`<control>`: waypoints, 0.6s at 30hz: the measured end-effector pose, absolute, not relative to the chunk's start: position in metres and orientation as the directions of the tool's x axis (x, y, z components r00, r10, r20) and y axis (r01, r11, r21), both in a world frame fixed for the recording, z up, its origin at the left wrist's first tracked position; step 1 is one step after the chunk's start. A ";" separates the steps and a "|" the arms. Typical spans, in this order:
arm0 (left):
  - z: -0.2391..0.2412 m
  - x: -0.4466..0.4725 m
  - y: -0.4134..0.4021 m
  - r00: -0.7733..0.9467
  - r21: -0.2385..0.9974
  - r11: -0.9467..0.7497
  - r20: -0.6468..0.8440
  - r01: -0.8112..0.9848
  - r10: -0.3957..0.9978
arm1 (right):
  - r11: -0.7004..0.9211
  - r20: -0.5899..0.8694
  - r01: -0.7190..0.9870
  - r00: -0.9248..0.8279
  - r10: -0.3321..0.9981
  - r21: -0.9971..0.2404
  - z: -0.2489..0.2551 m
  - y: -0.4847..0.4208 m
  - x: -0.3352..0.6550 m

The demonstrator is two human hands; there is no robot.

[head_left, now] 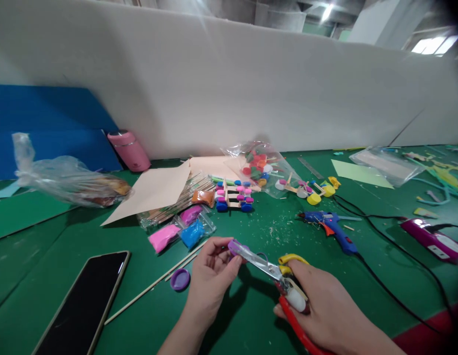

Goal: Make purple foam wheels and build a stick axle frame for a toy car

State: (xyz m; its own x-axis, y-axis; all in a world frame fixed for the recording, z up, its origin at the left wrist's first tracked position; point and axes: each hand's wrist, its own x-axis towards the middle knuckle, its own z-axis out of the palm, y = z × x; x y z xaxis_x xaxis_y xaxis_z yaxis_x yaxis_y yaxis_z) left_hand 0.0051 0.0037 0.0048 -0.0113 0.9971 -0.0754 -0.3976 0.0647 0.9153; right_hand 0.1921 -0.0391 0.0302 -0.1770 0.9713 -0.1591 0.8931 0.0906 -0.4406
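My left hand [215,268] pinches a purple plastic cap [234,247] between thumb and fingers. Wrapped round the red and yellow handles of a pair of scissors [268,266] is my right hand [321,296]. The blades point left and meet the purple cap; a thin purple strip curls beside them. On the green table by my left wrist lies another purple cap [180,279], hollow side up. Thin wooden sticks [151,287] lie to the left of that cap. Part of the held cap is hidden by my fingers and the blades.
A phone [84,301] lies at front left. Packets of coloured clay [192,231] and small stick-built models [234,197] sit beyond my hands. A blue glue gun [332,229] with a trailing cord rests at right, near a purple device [432,240]. A white partition [251,88] stands behind.
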 end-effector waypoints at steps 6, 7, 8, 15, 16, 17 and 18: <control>0.003 0.005 0.003 -0.004 0.910 0.069 -0.078 -0.409 0.997 | 0.086 -0.190 0.889 -0.190 0.963 -0.449 0.030 -0.037 0.190; 0.003 0.005 0.003 -0.004 0.909 0.072 -0.080 -0.411 0.997 | 0.092 -0.192 0.889 -0.196 0.961 -0.449 0.029 -0.037 0.190; 0.004 0.005 0.003 -0.004 0.907 0.071 -0.080 -0.415 0.997 | 0.097 -0.194 0.890 -0.202 0.960 -0.446 0.029 -0.037 0.191; 0.005 0.004 0.002 -0.002 0.894 0.058 -0.066 -0.444 0.998 | 0.128 -0.194 0.897 -0.228 0.954 -0.423 0.027 -0.040 0.196; 0.005 0.004 0.002 0.001 0.895 0.059 -0.065 -0.443 0.998 | 0.126 -0.197 0.898 -0.226 0.954 -0.422 0.027 -0.040 0.195; 0.005 0.004 0.002 0.003 0.895 0.058 -0.063 -0.441 0.998 | 0.124 -0.198 0.898 -0.225 0.954 -0.423 0.027 -0.039 0.195; 0.005 0.004 0.002 0.007 0.897 0.057 -0.060 -0.438 0.998 | 0.121 -0.195 0.897 -0.221 0.956 -0.424 0.028 -0.039 0.194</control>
State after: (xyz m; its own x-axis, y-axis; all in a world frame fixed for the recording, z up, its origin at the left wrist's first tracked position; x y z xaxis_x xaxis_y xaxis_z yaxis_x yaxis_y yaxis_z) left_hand 0.0038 0.0019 0.0053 0.0073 0.9982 -0.0604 -0.4379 0.0574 0.8972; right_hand 0.1944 -0.0388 0.0275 -0.2207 0.9557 -0.1948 0.8975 0.1208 -0.4242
